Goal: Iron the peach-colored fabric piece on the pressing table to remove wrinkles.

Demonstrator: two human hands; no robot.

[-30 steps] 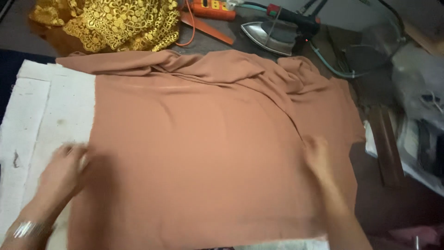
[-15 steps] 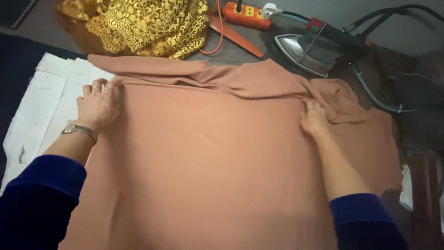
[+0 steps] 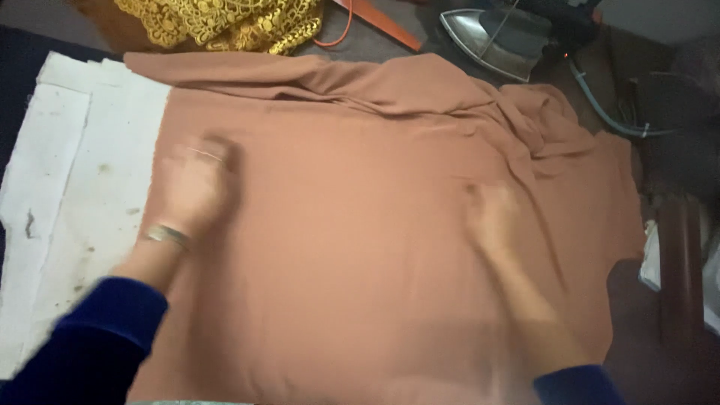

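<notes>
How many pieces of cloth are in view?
3: a brown cloth under both hands, a white cloth beneath it at left, and yellow lace at the top. More may be hidden underneath.

left hand (image 3: 193,184) flat on brown cloth (image 3: 360,247) | right hand (image 3: 491,214) flat, blurred | iron (image 3: 499,30) beyond

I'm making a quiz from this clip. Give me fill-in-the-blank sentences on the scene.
1. Both hands, left hand and right hand, lie flat on a ____ cloth.
2. The iron lies beyond the cloth's far ____ corner.
3. The lace fabric is ____.

Missing: brown; right; yellow
</notes>
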